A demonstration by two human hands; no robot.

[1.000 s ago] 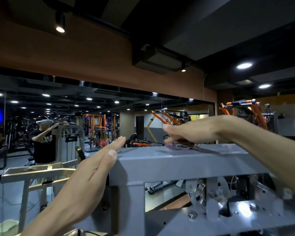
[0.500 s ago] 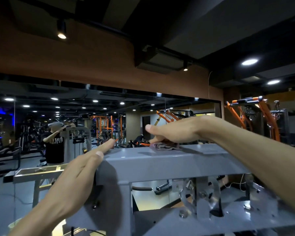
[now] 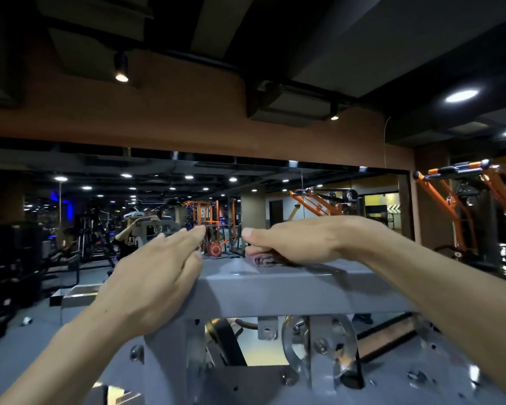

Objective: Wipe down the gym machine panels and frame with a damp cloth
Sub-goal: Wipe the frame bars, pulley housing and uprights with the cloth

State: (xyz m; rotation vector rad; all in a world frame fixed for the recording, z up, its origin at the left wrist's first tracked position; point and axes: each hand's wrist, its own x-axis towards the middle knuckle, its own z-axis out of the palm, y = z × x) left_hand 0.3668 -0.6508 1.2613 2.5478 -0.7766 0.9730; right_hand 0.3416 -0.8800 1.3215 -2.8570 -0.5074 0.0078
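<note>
- Right hand (image 3: 298,241) lies palm down with fingers fairly straight, pressing a folded cloth (image 3: 265,260) onto the top of the grey machine frame (image 3: 289,290).
- The cloth sits mid-beam, peeking out under the fingers.
- Left hand (image 3: 155,276), fingers extended and holding nothing, rests at the beam's left end.
- Below the beam, a metal pulley (image 3: 319,346).
- Beyond, a wall mirror (image 3: 100,206); far right, an orange machine (image 3: 462,200).

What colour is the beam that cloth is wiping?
Grey. The top beam under the cloth is painted plain grey metal, clearest in the head view.
</note>
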